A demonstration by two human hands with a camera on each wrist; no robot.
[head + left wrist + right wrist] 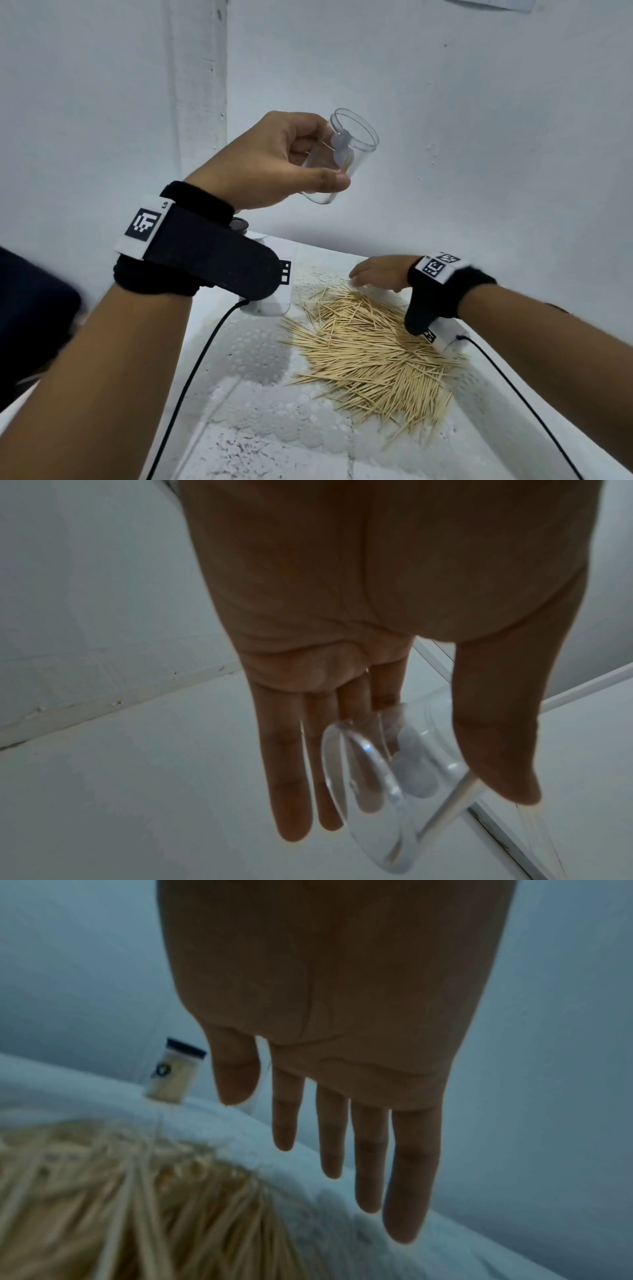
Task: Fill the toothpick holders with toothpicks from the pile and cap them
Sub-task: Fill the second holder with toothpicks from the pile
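Observation:
My left hand (318, 164) is raised above the table and grips a clear plastic toothpick holder (346, 150), tilted with its open mouth up and to the right. One or two toothpicks show inside it. In the left wrist view the holder (394, 777) lies between thumb and fingers (291, 791). A large pile of toothpicks (373, 349) lies on the white table. My right hand (370, 274) hovers palm down over the pile's far edge, fingers (369, 1150) straight and holding nothing. The blurred pile (103, 1191) fills the lower left of the right wrist view.
A filled holder with a black cap (174, 1072) stands on the table beyond the pile, near the wall. The bubbly white table surface (239, 394) meets white walls at the back. Black cables (191, 377) hang from both wrist cameras.

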